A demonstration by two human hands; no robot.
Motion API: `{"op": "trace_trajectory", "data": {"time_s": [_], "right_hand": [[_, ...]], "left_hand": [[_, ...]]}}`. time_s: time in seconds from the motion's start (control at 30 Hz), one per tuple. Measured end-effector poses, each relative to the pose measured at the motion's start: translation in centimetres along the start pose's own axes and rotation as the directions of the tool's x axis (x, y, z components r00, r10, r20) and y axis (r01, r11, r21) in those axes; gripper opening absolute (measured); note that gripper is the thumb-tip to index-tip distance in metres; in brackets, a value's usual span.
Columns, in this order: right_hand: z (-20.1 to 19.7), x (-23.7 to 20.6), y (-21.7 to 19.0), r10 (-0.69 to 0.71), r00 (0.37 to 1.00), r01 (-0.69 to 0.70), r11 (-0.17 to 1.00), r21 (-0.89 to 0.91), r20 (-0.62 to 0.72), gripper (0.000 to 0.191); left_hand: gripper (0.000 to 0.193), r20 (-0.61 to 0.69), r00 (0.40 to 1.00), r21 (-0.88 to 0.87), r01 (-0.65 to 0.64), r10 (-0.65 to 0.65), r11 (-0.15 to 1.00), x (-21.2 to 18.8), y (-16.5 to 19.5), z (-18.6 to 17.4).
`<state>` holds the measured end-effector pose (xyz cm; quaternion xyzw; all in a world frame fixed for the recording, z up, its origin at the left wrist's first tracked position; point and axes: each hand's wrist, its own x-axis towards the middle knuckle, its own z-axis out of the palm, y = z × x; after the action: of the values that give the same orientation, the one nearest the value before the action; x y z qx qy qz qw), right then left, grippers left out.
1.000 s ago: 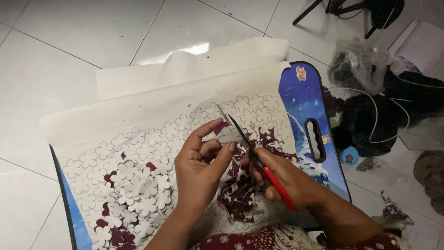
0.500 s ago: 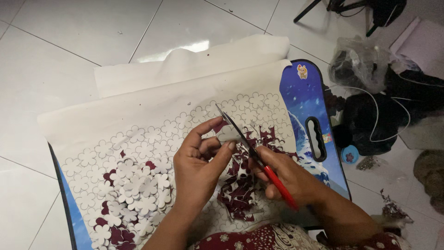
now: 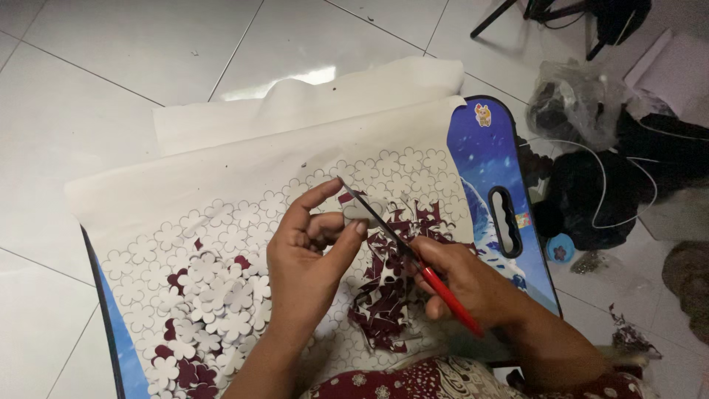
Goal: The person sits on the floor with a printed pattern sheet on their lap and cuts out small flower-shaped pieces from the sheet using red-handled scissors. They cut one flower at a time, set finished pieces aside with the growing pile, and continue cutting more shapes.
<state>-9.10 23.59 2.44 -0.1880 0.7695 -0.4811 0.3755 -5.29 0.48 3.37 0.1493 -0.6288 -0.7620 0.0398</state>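
White tiled floor [image 3: 111, 66] under blue board [image 3: 487, 159]. Left hand [image 3: 306, 258] pinches small white cutout [image 3: 357, 210]; right hand [image 3: 461, 284] grips red-handled scissors [image 3: 402, 247], blades at cutout.

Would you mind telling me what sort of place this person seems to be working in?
Probably a home floor used as a craft spot. The person sits on white floor tiles, cutting with red-handled scissors over a blue lap board covered with white flower cut-outs, with bags and cables lying nearby.
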Motion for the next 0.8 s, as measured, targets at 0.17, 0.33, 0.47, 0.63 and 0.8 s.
{"op": "trace_trajectory", "data": {"time_s": [0.17, 0.33, 0.47, 0.63, 0.8], "right_hand": [[-0.2, -0.1, 0.5, -0.047, 0.999, 0.047, 0.998, -0.038, 0.014, 0.099], [-0.3, -0.1, 1.1, -0.019, 1.000, 0.020, 0.995, -0.099, 0.016, 0.098], [-0.6, -0.3, 1.3, -0.026, 1.000, 0.025, 0.993, -0.116, -0.001, 0.097], [-0.7, -0.2, 1.2, -0.056, 0.998, 0.057, 0.990, -0.131, 0.012, 0.094], [-0.6, -0.1, 1.0, -0.039, 0.999, 0.040, 0.994, -0.100, 0.011, 0.095]], "left_hand": [[0.053, -0.013, 1.000, -0.040, -0.017, 0.016, 0.999, 0.1, 0.2, -0.1], [0.055, -0.030, 1.000, -0.013, 0.005, -0.005, 1.000, 0.2, 0.3, -0.4], [0.055, -0.026, 1.000, 0.000, -0.011, 0.011, 1.000, 0.4, 0.3, -0.6], [0.055, -0.037, 0.999, 0.053, -0.038, 0.040, 0.998, 0.5, 0.3, -0.5], [0.056, -0.052, 0.994, 0.066, -0.088, 0.092, 0.994, 0.5, -0.1, -0.6]]}}
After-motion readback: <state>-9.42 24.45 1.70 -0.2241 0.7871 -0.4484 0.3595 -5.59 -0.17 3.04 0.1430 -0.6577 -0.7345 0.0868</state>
